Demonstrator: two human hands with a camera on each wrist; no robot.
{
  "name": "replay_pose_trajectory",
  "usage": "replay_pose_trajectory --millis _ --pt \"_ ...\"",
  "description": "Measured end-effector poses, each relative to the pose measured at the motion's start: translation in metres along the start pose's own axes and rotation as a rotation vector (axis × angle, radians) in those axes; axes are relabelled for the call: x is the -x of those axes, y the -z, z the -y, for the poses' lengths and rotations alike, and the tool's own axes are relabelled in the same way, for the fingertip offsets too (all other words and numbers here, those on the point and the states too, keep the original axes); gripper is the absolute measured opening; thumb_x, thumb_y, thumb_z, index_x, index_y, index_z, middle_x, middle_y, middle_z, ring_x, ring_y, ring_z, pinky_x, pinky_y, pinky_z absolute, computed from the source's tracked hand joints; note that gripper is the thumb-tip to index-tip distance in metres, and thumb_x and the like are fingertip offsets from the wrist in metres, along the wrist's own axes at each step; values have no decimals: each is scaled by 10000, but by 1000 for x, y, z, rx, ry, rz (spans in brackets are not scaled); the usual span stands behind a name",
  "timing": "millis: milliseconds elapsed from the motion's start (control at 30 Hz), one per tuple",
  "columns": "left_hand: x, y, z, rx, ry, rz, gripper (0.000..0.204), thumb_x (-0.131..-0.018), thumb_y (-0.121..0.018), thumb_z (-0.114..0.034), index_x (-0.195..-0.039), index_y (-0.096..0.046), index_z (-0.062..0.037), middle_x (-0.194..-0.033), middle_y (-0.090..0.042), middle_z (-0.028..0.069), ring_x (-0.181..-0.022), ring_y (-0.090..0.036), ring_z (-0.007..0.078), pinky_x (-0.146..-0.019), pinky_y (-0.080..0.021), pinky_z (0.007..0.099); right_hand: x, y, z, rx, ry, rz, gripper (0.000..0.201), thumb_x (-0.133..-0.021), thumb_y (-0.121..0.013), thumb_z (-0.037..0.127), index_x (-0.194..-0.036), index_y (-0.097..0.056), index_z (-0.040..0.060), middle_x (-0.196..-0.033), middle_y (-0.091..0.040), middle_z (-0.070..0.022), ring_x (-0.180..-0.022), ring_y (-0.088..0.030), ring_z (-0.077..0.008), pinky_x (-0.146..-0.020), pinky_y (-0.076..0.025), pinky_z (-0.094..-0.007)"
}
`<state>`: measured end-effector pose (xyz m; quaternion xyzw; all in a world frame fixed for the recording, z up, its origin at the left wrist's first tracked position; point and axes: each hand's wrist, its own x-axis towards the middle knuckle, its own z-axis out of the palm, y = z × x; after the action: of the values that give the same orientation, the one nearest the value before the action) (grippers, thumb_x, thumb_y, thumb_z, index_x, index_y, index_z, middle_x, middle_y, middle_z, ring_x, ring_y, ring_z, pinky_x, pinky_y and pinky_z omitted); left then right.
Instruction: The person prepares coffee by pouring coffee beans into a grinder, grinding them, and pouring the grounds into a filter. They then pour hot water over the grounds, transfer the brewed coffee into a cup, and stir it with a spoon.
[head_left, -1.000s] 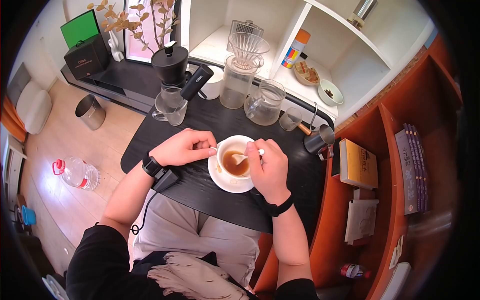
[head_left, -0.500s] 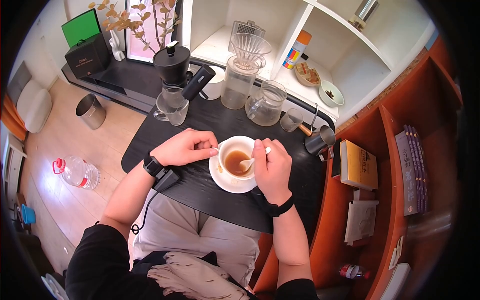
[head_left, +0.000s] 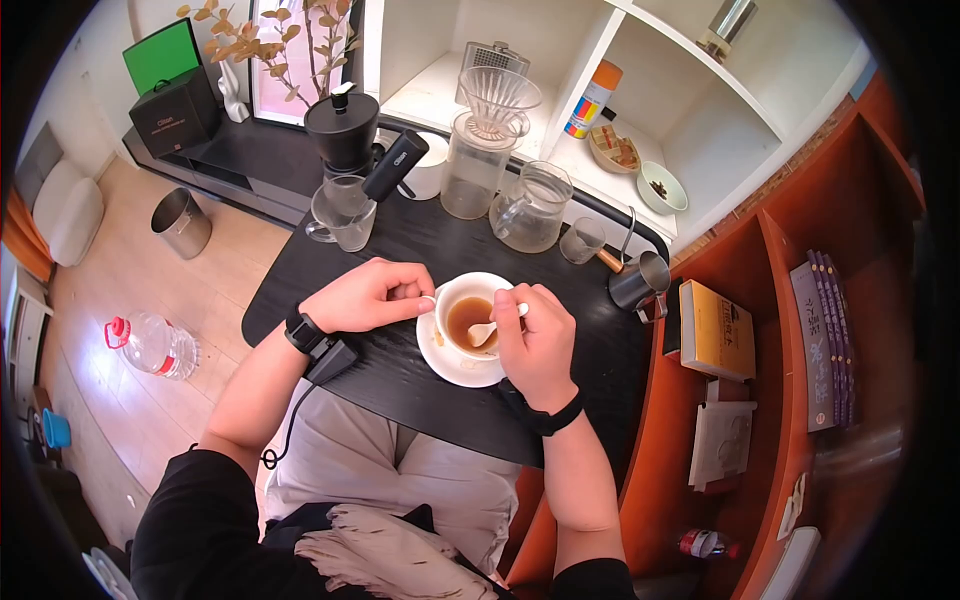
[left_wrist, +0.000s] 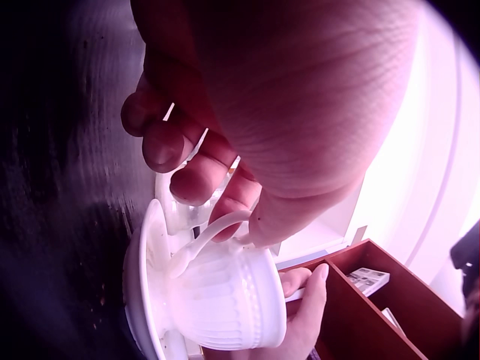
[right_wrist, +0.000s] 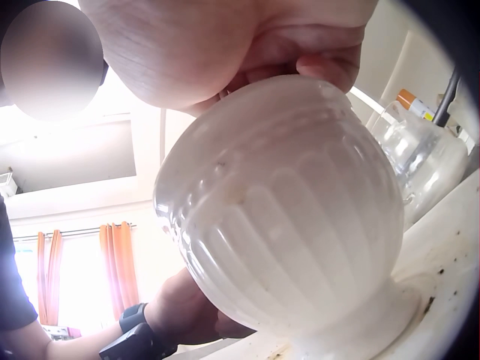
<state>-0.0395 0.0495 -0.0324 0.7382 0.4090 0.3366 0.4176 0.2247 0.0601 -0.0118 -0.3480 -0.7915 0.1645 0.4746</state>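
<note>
A white ribbed cup (right_wrist: 285,217) of brown liquid (head_left: 465,318) stands on a white saucer (head_left: 440,372) near the front of the black table. The thumb and finger of my left hand (head_left: 370,297) pinch the cup's curved handle (left_wrist: 196,251), at the cup's left side. Over the right rim, my right hand (head_left: 540,345) pinches a white spoon (head_left: 482,334) by its handle, and the spoon's bowl dips into the liquid. Brown drips mark the saucer. In the right wrist view the cup wall hides the spoon's bowl.
Behind the cup stand a glass mug (head_left: 350,225), a black grinder (head_left: 342,130), a glass dripper (head_left: 498,95) on a tall vessel, a glass server (head_left: 532,215), a small glass (head_left: 582,240) and a metal pitcher (head_left: 640,280). A brown bookshelf (head_left: 655,420) borders the table's right side.
My right hand and the spoon shifted right, then back left; the spoon's bowl now lies nearer the front of the cup. My left hand and the cup stayed almost still.
</note>
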Motion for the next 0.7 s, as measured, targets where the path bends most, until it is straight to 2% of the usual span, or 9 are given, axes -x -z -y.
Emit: replay_pose_trajectory --millis 267,333,433,667,700 --pt "0 1 0 -14 -12 -3 183 -1035 -715 -219 -1030 -681 -39 -649 -533 -19 -604 -442 79 -564 -369 292 1 -2 -2 12 33 -1 254 -997 -726 198 -783 -685 66 -591 -578 -62 -563 -574 -230 -523 -444 -366" --pt "0 2 -2 -22 26 19 149 -1035 -710 -180 -1026 -677 -35 -712 -597 -27 -653 -480 69 -603 -396 269 1 -3 -2 10 33 -1 252 -996 -728 198 -785 -685 68 -591 -575 -60 -562 -573 -229 -522 -443 -366" --pt "0 2 -2 -35 23 21 144 -1033 -711 -176 -1031 -678 -36 -709 -594 -25 -652 -483 73 -605 -401 271 0 -2 0 25 32 0 239 -994 -732 199 -797 -682 73 -593 -570 -52 -559 -573 -218 -518 -442 -358" --pt "0 2 -2 -56 28 28 151 -1038 -701 -183 -1041 -677 -34 -712 -599 -15 -651 -493 82 -611 -409 278 1 -4 1 1 2 -3 202 -986 -746 193 -831 -675 85 -615 -583 -40 -555 -575 -197 -514 -441 -341" --pt "0 1 2 -46 9 20 183 -1042 -696 -220 -1039 -676 -38 -678 -568 -4 -621 -479 99 -590 -394 298 1 -4 1 -4 -4 -6 199 -984 -748 192 -832 -675 87 -619 -583 -40 -555 -575 -197 -514 -441 -340"
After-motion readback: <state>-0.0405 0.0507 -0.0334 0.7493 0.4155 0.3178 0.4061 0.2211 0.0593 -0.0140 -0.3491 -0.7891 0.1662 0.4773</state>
